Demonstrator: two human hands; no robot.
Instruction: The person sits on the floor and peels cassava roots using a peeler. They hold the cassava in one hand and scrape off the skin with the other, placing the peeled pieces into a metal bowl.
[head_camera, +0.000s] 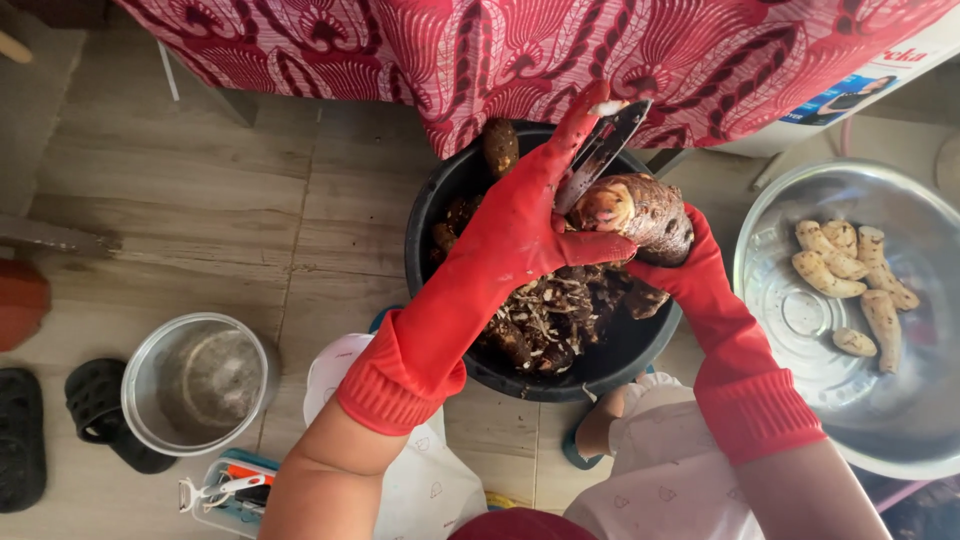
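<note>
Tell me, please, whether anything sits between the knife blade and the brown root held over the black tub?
Nothing visible: the left hand presses the dark knife blade straight onto the brown root, gripped by the right hand.

Home floor: tiles (200, 180), sandals (95, 405), steel basin (770, 230)

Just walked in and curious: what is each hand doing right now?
Left hand: closed grip on a knife, blade against the root.
Right hand: closed around the brown root tuber, held over the black bucket.
</note>
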